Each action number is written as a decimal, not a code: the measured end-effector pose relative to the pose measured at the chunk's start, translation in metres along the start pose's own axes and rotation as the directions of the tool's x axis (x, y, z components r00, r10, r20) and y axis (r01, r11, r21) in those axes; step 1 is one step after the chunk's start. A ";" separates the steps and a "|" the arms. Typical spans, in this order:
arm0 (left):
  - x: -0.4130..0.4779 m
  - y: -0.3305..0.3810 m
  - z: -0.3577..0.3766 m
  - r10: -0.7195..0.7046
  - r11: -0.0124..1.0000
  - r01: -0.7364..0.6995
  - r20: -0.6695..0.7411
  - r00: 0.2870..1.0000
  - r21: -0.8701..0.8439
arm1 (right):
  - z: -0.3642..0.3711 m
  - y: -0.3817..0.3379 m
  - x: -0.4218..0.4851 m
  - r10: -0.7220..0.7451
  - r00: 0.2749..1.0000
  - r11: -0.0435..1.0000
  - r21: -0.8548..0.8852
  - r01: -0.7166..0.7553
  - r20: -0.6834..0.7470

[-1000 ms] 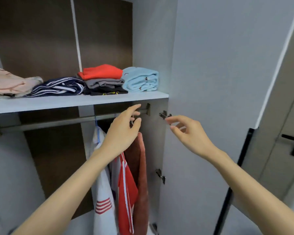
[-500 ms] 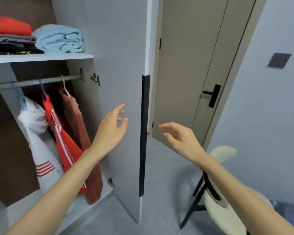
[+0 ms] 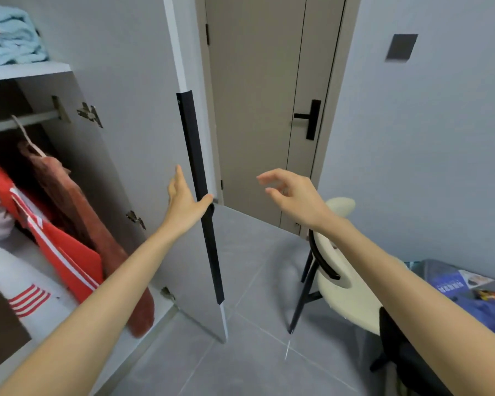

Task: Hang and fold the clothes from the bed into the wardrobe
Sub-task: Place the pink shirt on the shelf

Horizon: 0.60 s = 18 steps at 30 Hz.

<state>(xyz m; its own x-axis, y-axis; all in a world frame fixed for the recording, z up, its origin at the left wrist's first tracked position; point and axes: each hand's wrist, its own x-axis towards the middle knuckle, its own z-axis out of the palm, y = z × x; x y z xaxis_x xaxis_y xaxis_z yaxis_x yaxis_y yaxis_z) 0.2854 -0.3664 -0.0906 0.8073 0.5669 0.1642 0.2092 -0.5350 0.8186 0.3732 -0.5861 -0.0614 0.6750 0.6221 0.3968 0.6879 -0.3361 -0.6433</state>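
Note:
The wardrobe stands open at the left, its grey door (image 3: 132, 115) swung outward with a long black handle (image 3: 196, 178) along its edge. My left hand (image 3: 185, 200) lies flat against the door's inner face, fingers straight and thumb touching the handle. My right hand (image 3: 290, 192) hovers in the air to the right of the door, fingers loosely curled and holding nothing. Inside, a brown garment (image 3: 77, 212), a red striped one (image 3: 55, 247) and a white one (image 3: 17, 284) hang from the rail (image 3: 26, 120). A folded light blue item (image 3: 10, 40) sits on the shelf above.
A beige room door (image 3: 257, 104) with a black lever is shut straight ahead. A cream chair (image 3: 340, 270) with black legs stands at the right on the grey tiled floor (image 3: 240, 352). Blue bedding with printed packets (image 3: 463, 292) shows at the far right edge.
The view has swung right, away from the rail. My left hand left the hangers and came to rest on the wardrobe door. My right hand drew back from the hinge into free air.

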 end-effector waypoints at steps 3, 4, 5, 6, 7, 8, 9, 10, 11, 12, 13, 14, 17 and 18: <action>0.011 -0.004 0.009 -0.031 0.999 0.031 -0.005 0.999 -0.028 | 0.002 0.003 0.013 0.008 1.000 1.000 0.004 -0.008 0.006; 0.013 -0.005 0.012 -0.033 0.999 0.033 -0.013 0.999 -0.033 | 0.003 0.004 0.018 0.009 1.000 1.000 0.008 -0.009 0.013; 0.015 -0.005 0.017 -0.021 0.999 0.020 -0.032 0.999 -0.026 | 0.004 0.006 0.023 0.009 1.000 1.000 0.015 -0.009 0.019; 0.014 -0.004 0.023 0.012 1.000 -0.012 -0.071 0.997 -0.004 | 0.005 0.009 0.028 0.010 1.000 1.000 0.024 -0.011 0.020; 0.012 -0.003 0.030 0.064 0.998 -0.060 -0.129 0.990 0.033 | 0.004 0.014 0.031 0.014 1.000 0.999 0.032 -0.015 0.020; 0.010 0.000 0.037 0.129 0.990 -0.116 -0.195 0.972 0.077 | 0.004 0.019 0.033 0.018 1.000 0.999 0.037 -0.019 0.017; 0.007 0.004 0.046 0.192 0.979 -0.167 -0.250 0.949 0.118 | 0.002 0.024 0.034 0.022 1.000 0.999 0.039 -0.022 0.012; 0.005 0.010 0.055 0.239 0.968 -0.206 -0.279 0.930 0.142 | -0.001 0.031 0.033 0.028 1.000 0.999 0.035 -0.028 0.007; 0.004 0.018 0.066 0.269 0.961 -0.237 -0.281 0.921 0.145 | -0.005 0.038 0.031 0.039 0.999 0.999 0.028 -0.039 0.003; 0.004 0.026 0.078 0.291 0.955 -0.264 -0.262 0.920 0.134 | -0.011 0.046 0.027 0.055 0.998 0.998 0.021 -0.055 -0.005; 0.005 0.035 0.091 0.309 0.950 -0.288 -0.230 0.923 0.120 | -0.017 0.055 0.023 0.074 0.997 0.997 0.017 -0.074 -0.013; 0.006 0.044 0.105 0.323 0.946 -0.307 -0.191 0.927 0.108 | -0.025 0.065 0.016 0.098 0.995 0.995 0.014 -0.098 -0.022; 0.008 0.069 0.155 0.355 0.934 -0.350 -0.070 0.932 0.075 | -0.056 0.097 -0.011 0.193 0.978 0.981 0.021 -0.192 -0.083; 0.008 0.077 0.174 0.363 0.931 -0.361 -0.026 0.932 0.061 | -0.070 0.110 -0.023 0.226 0.968 0.974 0.027 -0.224 -0.111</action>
<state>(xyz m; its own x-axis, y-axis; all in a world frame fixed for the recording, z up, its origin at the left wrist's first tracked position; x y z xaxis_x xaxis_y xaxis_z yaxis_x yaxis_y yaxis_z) 0.4039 -0.5123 -0.1218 0.8137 0.3502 0.4640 -0.0627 -0.7407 0.6690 0.4519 -0.6862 -0.0953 0.8383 0.4474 0.3116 0.5115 -0.4479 -0.7333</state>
